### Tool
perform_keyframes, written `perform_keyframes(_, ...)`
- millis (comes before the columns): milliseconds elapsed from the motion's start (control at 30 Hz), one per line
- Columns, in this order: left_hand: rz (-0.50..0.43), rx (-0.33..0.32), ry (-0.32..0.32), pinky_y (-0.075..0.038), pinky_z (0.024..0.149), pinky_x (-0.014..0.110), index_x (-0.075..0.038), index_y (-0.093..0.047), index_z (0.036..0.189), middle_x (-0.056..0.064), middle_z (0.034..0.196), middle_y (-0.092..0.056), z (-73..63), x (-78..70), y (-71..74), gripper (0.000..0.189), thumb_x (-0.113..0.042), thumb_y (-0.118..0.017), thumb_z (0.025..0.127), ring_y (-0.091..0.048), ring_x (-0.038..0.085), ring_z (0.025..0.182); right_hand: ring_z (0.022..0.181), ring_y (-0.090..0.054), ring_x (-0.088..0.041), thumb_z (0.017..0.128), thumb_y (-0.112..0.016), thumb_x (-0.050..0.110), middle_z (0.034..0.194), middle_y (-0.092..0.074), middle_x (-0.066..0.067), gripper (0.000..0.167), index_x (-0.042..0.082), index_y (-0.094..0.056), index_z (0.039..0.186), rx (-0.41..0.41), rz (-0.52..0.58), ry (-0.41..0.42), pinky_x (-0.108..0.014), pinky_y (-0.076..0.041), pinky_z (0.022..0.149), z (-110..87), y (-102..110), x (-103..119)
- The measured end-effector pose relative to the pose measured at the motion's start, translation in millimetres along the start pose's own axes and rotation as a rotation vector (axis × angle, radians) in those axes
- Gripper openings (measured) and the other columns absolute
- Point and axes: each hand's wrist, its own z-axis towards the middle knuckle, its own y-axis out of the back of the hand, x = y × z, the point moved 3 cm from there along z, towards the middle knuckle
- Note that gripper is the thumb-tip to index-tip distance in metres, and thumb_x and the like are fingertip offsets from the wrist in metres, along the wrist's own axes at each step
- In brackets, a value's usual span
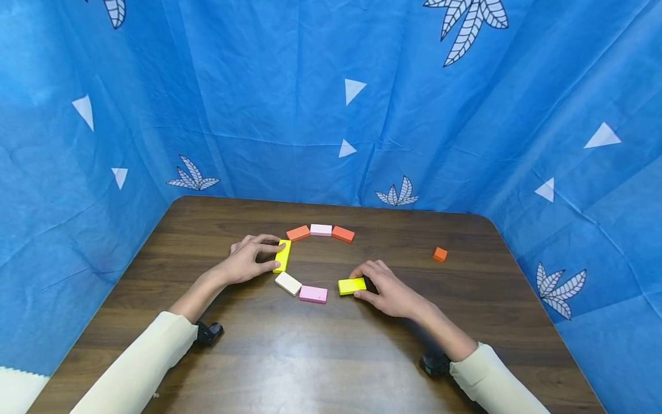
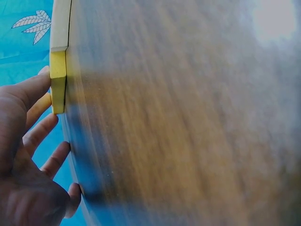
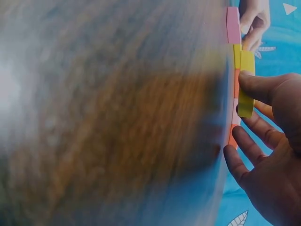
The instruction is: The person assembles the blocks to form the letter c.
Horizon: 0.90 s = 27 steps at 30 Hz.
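At the left of a curved row of small blocks, my left hand (image 1: 246, 259) has its thumb and fingertips on a yellow block (image 1: 281, 257) lying on the table. The left wrist view shows the thumb against one face of that yellow block (image 2: 58, 84), other fingers spread. My right hand (image 1: 388, 289) pinches a second yellow block (image 1: 351, 286) between thumb and fingers, close over the table. In the right wrist view, this held yellow block (image 3: 246, 84) overlaps the row behind it. A pink block (image 1: 313, 294) and a cream block (image 1: 288, 283) lie between the hands.
Beyond the hands lie an orange block (image 1: 298, 233), a pale pink block (image 1: 321, 230) and another orange block (image 1: 343, 234). A lone orange block (image 1: 439, 254) sits farther right on the wooden table (image 1: 320, 356). Blue curtains (image 1: 269, 115) surround the table's back and sides.
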Motion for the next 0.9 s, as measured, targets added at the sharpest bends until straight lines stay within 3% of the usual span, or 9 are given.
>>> perform_keyframes(900,-0.007,-0.002,0.002,-0.022,0.108,0.075,-0.020,-0.067,0.149,0.010,0.164,-0.053,-0.3,0.3,-0.2,0.052,-0.035,-0.077,0.100,-0.043,0.040,0.141,0.125,-0.051,-0.018,0.100,-0.079,0.030,0.126,-0.066,0.008,0.031,0.023,-0.066,0.127,0.063,0.019,0.003,-0.050,-0.047,0.112,6.8,-13,9)
